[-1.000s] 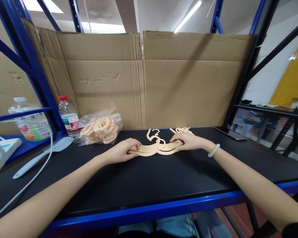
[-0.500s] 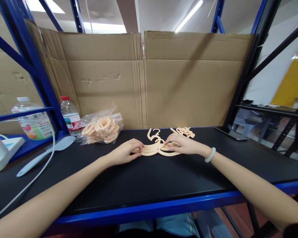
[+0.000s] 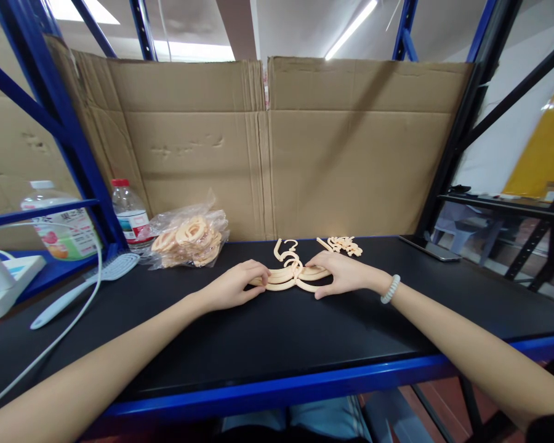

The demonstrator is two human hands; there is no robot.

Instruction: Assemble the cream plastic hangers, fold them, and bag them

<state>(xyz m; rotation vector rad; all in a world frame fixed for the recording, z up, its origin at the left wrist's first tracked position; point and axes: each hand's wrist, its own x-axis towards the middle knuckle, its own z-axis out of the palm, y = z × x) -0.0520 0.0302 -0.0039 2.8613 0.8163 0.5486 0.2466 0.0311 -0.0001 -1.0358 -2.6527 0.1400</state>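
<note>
Cream hangers (image 3: pixel 281 286) between two hands

Black tabletop (image 3: pixel 277 344); clock centred on the hangers, 12 toward the cardboard (image 3: pixel 351 160). Several hangers lie nested together, hooks bunched toward 12.

Left hand (image 3: pixel 237 284), at 9 o'clock: fingers bent over the hangers' end, thumb on the near side, a narrow gap between; end held.

Right hand (image 3: pixel 346 275), at 3: thumb and fingers spread wide, fingertips on the upper bars, thumb by the lowest bar. Cannot tell whether it grips.

Loose hooked pieces (image 3: pixel 278 251) just beyond, at 12. Small heap of matching pieces (image 3: pixel 346 245) at 1. Clear bag of cream parts (image 3: pixel 191 240) at 10. Pale hairbrush (image 3: pixel 64 301) at 9, well apart.
</note>
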